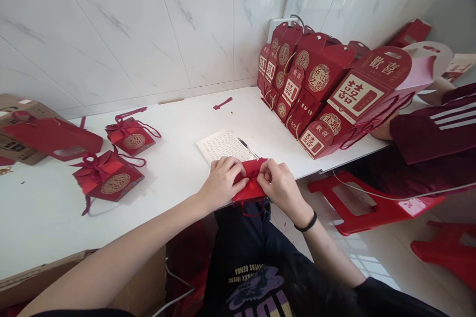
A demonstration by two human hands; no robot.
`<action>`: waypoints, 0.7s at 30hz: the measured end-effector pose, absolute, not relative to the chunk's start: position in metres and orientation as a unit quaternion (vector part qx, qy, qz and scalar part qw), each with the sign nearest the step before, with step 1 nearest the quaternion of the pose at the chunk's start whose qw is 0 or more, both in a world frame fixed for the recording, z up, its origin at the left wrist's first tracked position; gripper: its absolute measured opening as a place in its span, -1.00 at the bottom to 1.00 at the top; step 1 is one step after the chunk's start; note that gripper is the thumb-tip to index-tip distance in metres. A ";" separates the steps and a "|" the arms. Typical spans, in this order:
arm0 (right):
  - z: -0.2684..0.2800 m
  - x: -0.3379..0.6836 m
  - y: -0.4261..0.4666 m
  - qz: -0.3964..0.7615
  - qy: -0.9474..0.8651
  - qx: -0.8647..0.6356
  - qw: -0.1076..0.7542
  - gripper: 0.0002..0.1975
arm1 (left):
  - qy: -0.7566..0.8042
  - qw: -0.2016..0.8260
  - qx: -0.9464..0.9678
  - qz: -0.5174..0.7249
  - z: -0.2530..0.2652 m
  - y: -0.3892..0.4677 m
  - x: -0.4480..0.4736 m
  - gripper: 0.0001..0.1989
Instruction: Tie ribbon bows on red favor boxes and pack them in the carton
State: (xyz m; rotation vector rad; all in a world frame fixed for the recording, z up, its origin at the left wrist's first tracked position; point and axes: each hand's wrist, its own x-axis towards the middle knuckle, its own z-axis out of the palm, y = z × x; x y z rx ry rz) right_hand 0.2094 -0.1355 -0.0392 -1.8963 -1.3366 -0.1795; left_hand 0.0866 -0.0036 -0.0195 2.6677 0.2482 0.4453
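At the table's front edge sits a small red gift box, with a loop of dark red cord hanging from its near side. My left hand has its fingers curled over the top left of the box, pinching the red ribbon. From the other side my right hand pinches the same ribbon between thumb and fingers. Parts of the ribbon and box top are hidden by my fingers. Just behind the box lie a handwritten notebook and a pen.
Two red boxes with bows, one nearer than the other, stand left of centre. A cardboard carton is farther left. Stacked red gift boxes fill the right. Beside them is another person's sleeve. A red stool stands below.
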 end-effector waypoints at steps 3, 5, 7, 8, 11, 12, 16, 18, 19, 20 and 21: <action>-0.039 0.207 -0.133 -0.081 -0.522 -0.762 0.375 -0.95 | 0.090 0.210 0.960 0.162 -0.019 -0.003 0.087 -0.94; -0.037 0.207 -0.132 -0.064 -0.503 -0.776 0.375 -0.92 | 0.089 0.210 0.960 0.163 -0.019 -0.003 0.087 -0.94; -0.035 0.208 -0.132 -0.034 -0.493 -0.784 0.375 -0.90 | 0.087 0.209 0.960 0.164 -0.019 -0.003 0.087 -0.94; -0.034 0.208 -0.132 -0.021 -0.494 -0.784 0.376 -0.92 | 0.086 0.209 0.960 0.165 -0.019 -0.003 0.087 -0.94; -0.033 0.207 -0.131 -0.002 -0.479 -0.791 0.381 -0.95 | 0.084 0.210 0.960 0.167 -0.020 -0.003 0.087 -0.94; -0.033 0.207 -0.131 -0.004 -0.461 -0.802 0.378 -0.93 | 0.084 0.209 0.960 0.167 -0.020 -0.004 0.087 -0.94; -0.032 0.202 -0.130 -0.032 -0.411 -0.848 0.332 -0.85 | 0.088 0.210 0.960 0.165 -0.020 -0.004 0.086 -0.93; -0.032 0.201 -0.131 -0.041 -0.420 -0.848 0.321 -0.83 | 0.090 0.212 0.959 0.163 -0.020 -0.004 0.086 -0.94; -0.031 0.202 -0.132 -0.041 -0.423 -0.845 0.324 -0.85 | 0.091 0.213 0.959 0.162 -0.019 -0.004 0.086 -0.94; -0.031 0.202 -0.133 -0.041 -0.424 -0.843 0.330 -0.88 | 0.091 0.214 0.959 0.161 -0.019 -0.004 0.087 -0.94; -0.031 0.204 -0.134 -0.038 -0.423 -0.840 0.337 -0.92 | 0.092 0.214 0.959 0.161 -0.018 -0.004 0.087 -0.94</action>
